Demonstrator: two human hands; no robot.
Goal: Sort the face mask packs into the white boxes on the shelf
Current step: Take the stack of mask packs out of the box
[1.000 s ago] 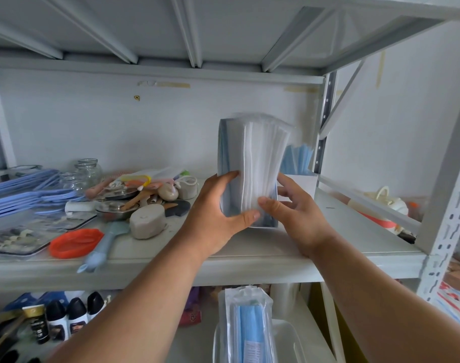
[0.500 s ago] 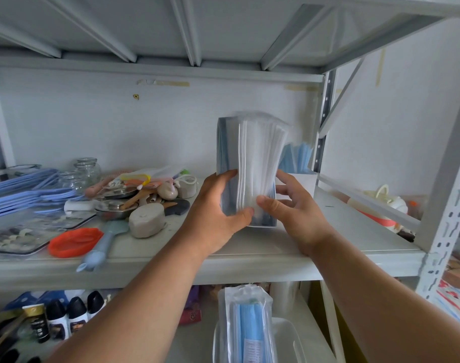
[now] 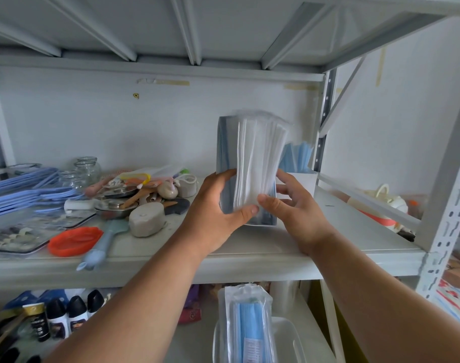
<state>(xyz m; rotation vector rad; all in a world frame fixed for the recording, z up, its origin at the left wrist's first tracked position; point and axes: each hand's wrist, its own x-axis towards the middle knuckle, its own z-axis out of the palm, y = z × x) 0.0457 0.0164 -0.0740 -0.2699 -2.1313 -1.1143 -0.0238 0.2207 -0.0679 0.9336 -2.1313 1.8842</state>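
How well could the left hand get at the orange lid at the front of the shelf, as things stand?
Probably not yet: the left hand is gripping the upright mask pack together with the right hand. The path leftward to the orange lid looks open once it lets go.

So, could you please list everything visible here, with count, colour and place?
mask pack: one, white and blue, upright on the shelf, held
white box: one, behind the held pack, blue masks inside
second mask pack: one, blue, lower shelf
glass jars: two or more, clear, back left
orange lid: one, front left
blue hangers: a pile, far left
grey lump: one, mid shelf
dark-capped bottles: several, lower left
shelf: grey metal
left hand: grips the pack
right hand: grips the pack
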